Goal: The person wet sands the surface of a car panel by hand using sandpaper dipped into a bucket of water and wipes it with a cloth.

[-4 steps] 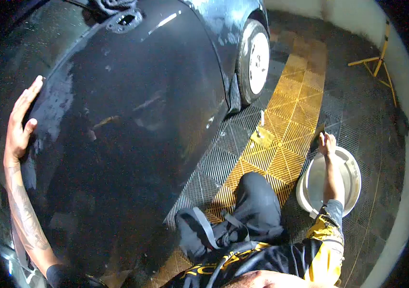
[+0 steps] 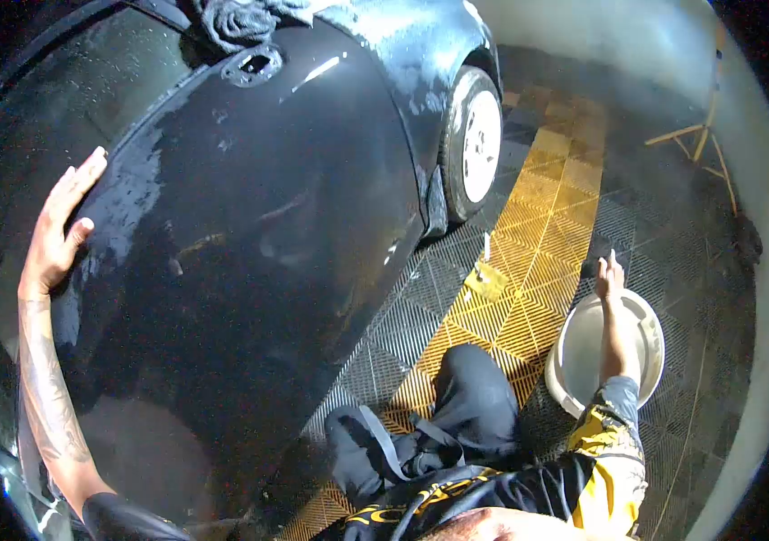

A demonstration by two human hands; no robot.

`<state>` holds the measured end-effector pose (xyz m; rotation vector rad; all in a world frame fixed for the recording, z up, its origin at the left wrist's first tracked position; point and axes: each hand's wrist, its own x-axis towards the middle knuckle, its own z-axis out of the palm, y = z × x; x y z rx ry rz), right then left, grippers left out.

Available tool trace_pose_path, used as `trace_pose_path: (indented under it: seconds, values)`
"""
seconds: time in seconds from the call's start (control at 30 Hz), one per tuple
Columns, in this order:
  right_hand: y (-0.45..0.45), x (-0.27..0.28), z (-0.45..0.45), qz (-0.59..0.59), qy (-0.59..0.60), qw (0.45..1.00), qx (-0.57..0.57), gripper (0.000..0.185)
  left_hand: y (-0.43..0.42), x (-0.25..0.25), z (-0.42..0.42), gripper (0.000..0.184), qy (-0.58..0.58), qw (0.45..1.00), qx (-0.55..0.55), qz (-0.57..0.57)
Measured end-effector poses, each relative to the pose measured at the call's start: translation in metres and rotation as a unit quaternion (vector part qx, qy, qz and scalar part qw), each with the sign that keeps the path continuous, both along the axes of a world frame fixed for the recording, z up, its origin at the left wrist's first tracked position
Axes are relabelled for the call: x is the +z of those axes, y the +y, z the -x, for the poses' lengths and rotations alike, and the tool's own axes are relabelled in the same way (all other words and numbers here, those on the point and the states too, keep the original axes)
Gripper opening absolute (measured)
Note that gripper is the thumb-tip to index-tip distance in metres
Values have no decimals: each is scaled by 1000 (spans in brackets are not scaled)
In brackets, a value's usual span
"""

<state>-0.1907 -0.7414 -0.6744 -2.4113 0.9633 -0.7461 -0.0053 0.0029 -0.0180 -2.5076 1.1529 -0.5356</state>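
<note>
Open to the right hand (image 2: 611, 275) leftward above the yellow ribbed floor tiles (image 2: 551, 203), short of the smooth black car door (image 2: 294, 207). Blocked ahead-left by the black rubber tyre with white wheel (image 2: 480, 149), below by the round white plastic bucket (image 2: 658, 347), nearer by the dark-trousered knee (image 2: 475, 383), farther off by the thin yellow tripod stand (image 2: 707, 129).

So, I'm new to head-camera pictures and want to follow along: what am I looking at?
There is no machine here, just a person's bare hands, seen by one camera worn on the head, looking forward and down. The left hand, open, rests along the edge of a dark car door. The right hand is near the far rim of a pale bucket on the floor; whether it holds anything is unclear. A crumpled cloth lies on the car.
</note>
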Motion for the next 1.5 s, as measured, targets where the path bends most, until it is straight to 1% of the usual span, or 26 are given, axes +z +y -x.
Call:
trace_pose_path:
  seconds: [0.07, 0.1, 0.13, 0.17, 0.23, 0.3, 0.4, 0.43, 0.53, 0.63, 0.7, 0.77, 0.83, 0.9, 0.93, 0.97, 1.0, 1.03, 1.13, 1.17, 1.2, 1.23, 1.27, 1.33, 1.43, 1.5]
  values:
    - [12, 0, -38, -68, -170, 983, -20, 61, -1, 15, 6, 87, -28, 999, 14, -6]
    - [42, 47, -28, -81, -255, 961, 69, 65, -3, 19, 10, 88, -40, 999, 24, -6]
    - [74, 101, -2, -39, -253, 963, 86, 68, -4, 20, 11, 89, -43, 999, 25, 1]
    - [92, 126, 30, -98, -249, 954, 135, 73, -5, 19, 11, 91, -39, 999, 25, 7]
    - [89, 109, 94, 30, -163, 964, 208, 52, -3, 18, 8, 93, -43, 999, 27, 3]
    - [104, 100, 150, -43, -46, 960, 272, 39, -5, 15, 8, 95, -51, 998, 26, 10]
    - [88, -9, 193, -121, 270, 880, 371, 39, -5, 15, 7, 97, -53, 998, 24, 7]
    - [116, 19, 181, -233, 388, 842, 294, 35, -6, 15, 8, 97, -55, 998, 21, 7]
    - [141, 20, 160, -206, 441, 802, 346, 51, -3, 15, 6, 92, -57, 998, 11, -1]
    - [164, 60, 162, -431, 314, 828, 172, 26, 3, 15, 2, 91, -70, 997, 16, -10]
    - [164, 83, 165, -144, 319, 826, 441, 21, 2, 15, 1, 91, -68, 997, 19, -13]
    - [162, 19, 189, 68, 274, 884, 373, 18, 6, 16, -2, 90, -78, 996, 14, -28]
    - [166, 33, 194, -109, 234, 929, 266, 15, 9, 18, -2, 88, -92, 994, 16, -53]
    - [170, 57, 178, -414, 78, 898, 125, 16, 6, 19, -1, 86, -94, 993, 5, -73]
    - [176, 73, 164, -535, -57, 840, 71, 20, 7, 19, -1, 84, -97, 993, 2, -73]
    - [115, 1, 142, -646, -123, 753, 15, 29, 8, 18, -2, 83, -102, 992, -3, -71]
    - [109, 19, 98, -732, -194, 651, -59, 39, 9, 19, -3, 80, -105, 991, -8, -77]
    - [90, 58, 84, -655, -175, 735, 37, 41, 9, 19, -5, 80, -104, 991, -19, -82]
    - [103, 193, -23, -504, -284, 768, 275, 37, 11, 19, -7, 78, -100, 990, -48, -86]
    - [124, 228, -60, -265, -232, 852, 388, 45, 12, 19, -7, 77, -102, 989, -52, -89]
    - [146, 262, -97, -3, -231, 871, 433, 58, 13, 19, -7, 76, -106, 989, -54, -91]
    - [151, 267, -158, -35, -184, 884, 429, 58, 14, 22, -8, 76, -103, 988, -61, -98]
    - [215, 328, -167, 126, -197, 856, 462, 46, 15, 23, -9, 76, -102, 988, -61, -99]
    - [318, 367, -252, -207, -171, 913, 306, 20, 15, 24, -10, 75, -106, 987, -64, -102]
    - [435, 345, -314, 113, -492, 845, 179, 37, 15, 27, -13, 76, -67, 992, -63, -89]
    - [469, 343, -294, -35, -509, 820, 260, 53, 13, 27, -11, 76, -83, 989, -51, -108]
